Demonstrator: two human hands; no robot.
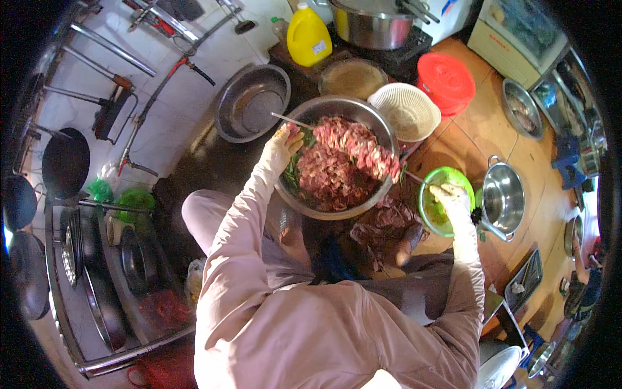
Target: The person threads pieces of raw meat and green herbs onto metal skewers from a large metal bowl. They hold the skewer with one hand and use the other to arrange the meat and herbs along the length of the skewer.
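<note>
A long metal skewer (291,119) packed with sliced raw meat (357,146) lies slanted over a wide metal basin (335,214). My right hand (449,195), in a pale glove, grips the skewer's right end above a green plastic bowl (442,228). Near the skewer's bare left tip, my gloved left hand (284,143) pinches a small piece of raw meat (291,128) at the basin's left rim. Inside the basin sits a heap of cut raw meat (330,177), with green leaves (291,172) along its left side.
An empty metal basin (252,104), a white plastic colander (406,112) and a red lidded bucket (445,80) surround the meat basin. Right of the green bowl stands a steel pot (504,199). Behind are a yellow jug (308,36) and a large pot (371,29). A metal rack (121,357) borders the left.
</note>
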